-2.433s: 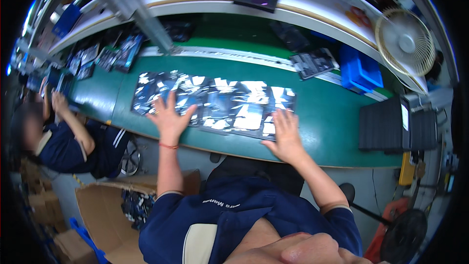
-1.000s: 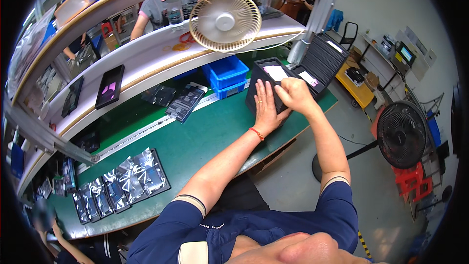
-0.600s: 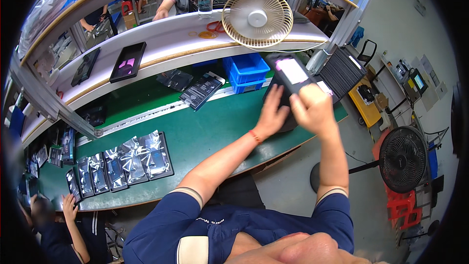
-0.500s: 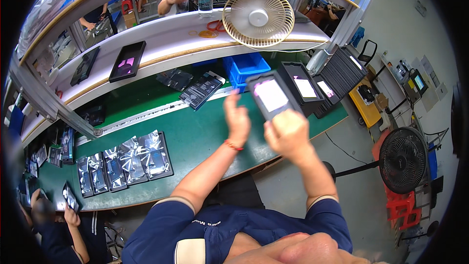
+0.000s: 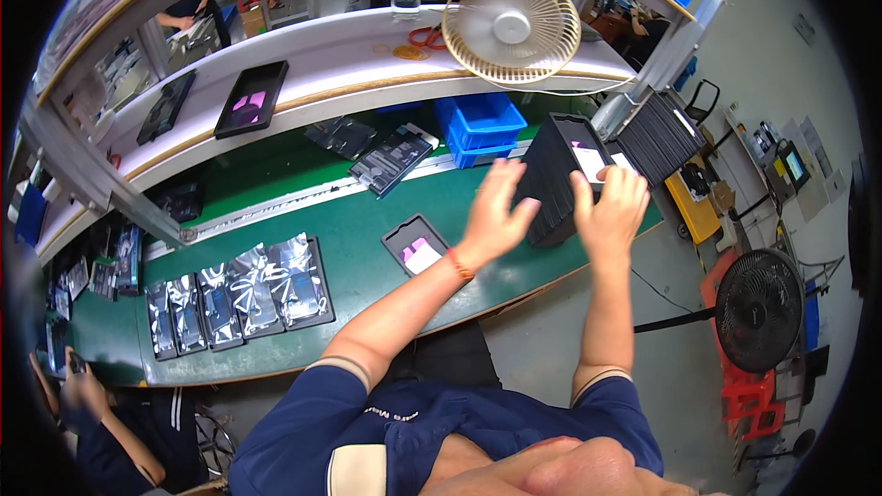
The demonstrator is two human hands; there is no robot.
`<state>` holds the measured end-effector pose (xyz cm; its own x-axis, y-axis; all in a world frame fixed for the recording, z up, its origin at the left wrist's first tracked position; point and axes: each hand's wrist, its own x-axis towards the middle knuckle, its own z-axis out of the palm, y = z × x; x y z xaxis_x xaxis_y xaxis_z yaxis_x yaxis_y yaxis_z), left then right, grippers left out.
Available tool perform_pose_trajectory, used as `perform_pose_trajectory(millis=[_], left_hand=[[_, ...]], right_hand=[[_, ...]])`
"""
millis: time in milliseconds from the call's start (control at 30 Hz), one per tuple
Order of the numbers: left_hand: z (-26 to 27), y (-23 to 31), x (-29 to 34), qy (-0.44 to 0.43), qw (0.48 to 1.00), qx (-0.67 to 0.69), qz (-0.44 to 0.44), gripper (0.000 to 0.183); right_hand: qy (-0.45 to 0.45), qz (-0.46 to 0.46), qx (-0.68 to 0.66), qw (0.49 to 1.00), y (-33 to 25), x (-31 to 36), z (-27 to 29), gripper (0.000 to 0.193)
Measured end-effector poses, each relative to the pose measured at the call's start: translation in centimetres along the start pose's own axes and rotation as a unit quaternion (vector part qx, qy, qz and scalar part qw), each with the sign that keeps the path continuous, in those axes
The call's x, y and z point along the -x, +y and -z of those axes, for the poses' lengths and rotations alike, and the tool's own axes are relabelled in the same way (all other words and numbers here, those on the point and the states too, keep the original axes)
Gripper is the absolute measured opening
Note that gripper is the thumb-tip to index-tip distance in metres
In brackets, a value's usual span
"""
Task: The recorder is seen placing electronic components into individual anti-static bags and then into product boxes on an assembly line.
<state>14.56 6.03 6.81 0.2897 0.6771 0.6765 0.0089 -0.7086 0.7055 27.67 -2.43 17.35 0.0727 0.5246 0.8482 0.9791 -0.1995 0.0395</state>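
Observation:
My left hand (image 5: 496, 220) is held above the green table with its fingers spread, and nothing is in it. A shallow black tray (image 5: 397, 242) with a pink-and-white insert lies on the table beside my left wrist. My right hand (image 5: 611, 211) is at the near edge of a tall stack of black trays (image 5: 551, 182). Its thumb and fingers are apart over the top tray, where a white card (image 5: 589, 162) shows. Whether the fingertips touch that tray I cannot tell.
Clear-wrapped black trays (image 5: 262, 289) stand in a row on the left. Blue bins (image 5: 482, 119) and dark packages (image 5: 395, 158) lie below the shelf, which bears a fan (image 5: 511, 28) and a black tray (image 5: 251, 99). More stacked trays (image 5: 657, 142) stand at right. A co-worker's hand (image 5: 87, 390) is lower left.
The black tray my right hand held now lies on the table. My right hand has moved right to the tray stack, and my left hand has shifted right with its fingers spread.

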Motion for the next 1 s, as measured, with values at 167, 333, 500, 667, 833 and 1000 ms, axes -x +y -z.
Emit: perform_pose_trajectory(millis=[167, 333, 500, 667, 833, 1000], left_hand=[[-7.7, 1.3, -1.3, -0.032, 0.995, 0.006, -0.093, 0.105], [-9.1, 1.5, -1.8, -0.072, 0.997, -0.007, -0.034, 0.107], [-7.6, 2.2, -1.9, -0.112, 0.994, -0.005, 0.016, 0.098], [-2.1, 1.8, 1.9, -0.152, 0.971, -0.172, 0.061, 0.079], [5.7, 1.1, 10.0, -0.313, 0.884, -0.301, 0.175, 0.077], [14.5, -0.8, 13.1, -0.343, 0.850, -0.359, 0.173, 0.076]], right_hand=[[-0.181, 0.088, -0.166, 0.965, 4.6, -0.6, -4.7, 0.031], [-0.170, 0.048, -0.252, 0.951, 5.1, -1.3, -3.3, 0.028], [-0.085, -0.007, -0.272, 0.958, 4.4, -4.4, 1.0, 0.035], [-0.116, 0.169, -0.222, 0.953, -2.8, -0.8, 2.6, 0.020], [-0.172, 0.202, -0.206, 0.942, -7.1, 8.1, -4.5, 0.018], [-0.302, 0.155, -0.257, 0.905, -11.7, 14.3, -9.2, 0.031]])
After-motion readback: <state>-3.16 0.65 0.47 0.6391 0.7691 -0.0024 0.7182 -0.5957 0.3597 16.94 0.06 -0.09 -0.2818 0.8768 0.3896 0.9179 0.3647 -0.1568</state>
